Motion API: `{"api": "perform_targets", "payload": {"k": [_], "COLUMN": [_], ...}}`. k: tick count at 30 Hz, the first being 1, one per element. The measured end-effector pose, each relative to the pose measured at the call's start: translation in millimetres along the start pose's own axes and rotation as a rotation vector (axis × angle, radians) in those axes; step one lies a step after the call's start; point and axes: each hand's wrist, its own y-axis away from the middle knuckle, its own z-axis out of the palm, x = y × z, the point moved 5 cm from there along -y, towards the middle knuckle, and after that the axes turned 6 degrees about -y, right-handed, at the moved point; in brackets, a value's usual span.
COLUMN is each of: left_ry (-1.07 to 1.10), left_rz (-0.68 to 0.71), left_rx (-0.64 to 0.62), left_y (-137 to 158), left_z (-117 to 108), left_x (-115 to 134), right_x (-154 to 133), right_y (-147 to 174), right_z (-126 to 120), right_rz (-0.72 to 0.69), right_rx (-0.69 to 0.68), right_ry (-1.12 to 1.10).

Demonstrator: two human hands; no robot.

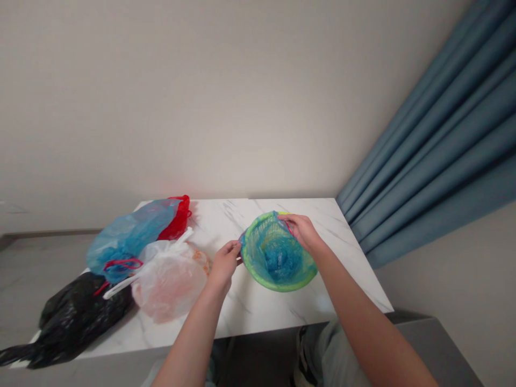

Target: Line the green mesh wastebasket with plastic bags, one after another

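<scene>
A round green-yellow mesh wastebasket point(278, 286) stands on the white marble-patterned table, its mouth toward me. Inside lies a thin blue plastic trash bag point(282, 260), bunched at the bottom and drawn up over much of the rim. At the left edge of the rim, my left hand point(226, 260) pinches the bag's edge. My right hand point(303, 230) grips the bag at the far right of the rim, where a bit of red drawstring shows by the fingers. Some of the fingertips are hidden behind the bag and rim.
On the table's left side lie a blue plastic bag point(131, 234) with a red tie, a red bag point(177, 223), a white translucent bag point(171, 282) and a black bag point(80, 317). A wall stands behind; a blue curtain point(435, 140) hangs at the right.
</scene>
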Motion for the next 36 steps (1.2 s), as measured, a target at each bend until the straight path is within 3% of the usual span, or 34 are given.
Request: {"api": "perform_targets", "payload": {"k": [3, 7, 13, 16, 18, 23, 27, 31, 33, 36], "left_ry": [0.055, 0.109, 0.093, 0.048, 0.041, -0.111, -0.273, -0.462, -0.512, -0.478], "left_rz": [-0.021, -0.078, -0.131, -0.105, -0.105, -0.224, -0.394, -0.463, -0.460, -0.442], "left_rx": [0.024, 0.068, 0.208, 0.296, 0.282, 0.054, -0.270, -0.579, -0.640, -0.610], "left_y": [-1.4, -4.2, -12.9, -19.1, -20.9, -8.5, 15.7, 37.7, 42.0, 38.0], "left_z": [0.3, -3.7, -20.8, -31.7, -34.5, -30.9, -24.4, -16.6, -13.3, -10.4], "left_x": [-0.8, -4.2, -7.3, -7.6, -7.3, -0.7, 4.5, 4.7, 2.3, -3.2], "right_x": [-1.1, -1.5, -7.3, -12.0, -14.6, -23.7, -33.2, -36.4, -33.6, -26.8], "right_y": [4.2, 2.0, -5.5, -6.8, -8.0, -6.3, -2.5, -3.5, -5.0, -4.2], "right_z": [6.8, 1.6, -18.7, -32.2, -39.5, -56.7, -61.0, -57.7, -54.4, -51.5], "right_rz": [0.069, 0.078, -0.042, -0.088, -0.114, -0.182, -0.209, -0.199, -0.177, -0.112], "right_rx": [-0.072, -0.030, 0.164, 0.273, 0.294, 0.442, 0.538, 0.503, 0.442, 0.391], "right_ry": [-0.066, -0.027, 0.018, 0.145, 0.246, 0.536, 0.614, 0.645, 0.695, 0.867]}}
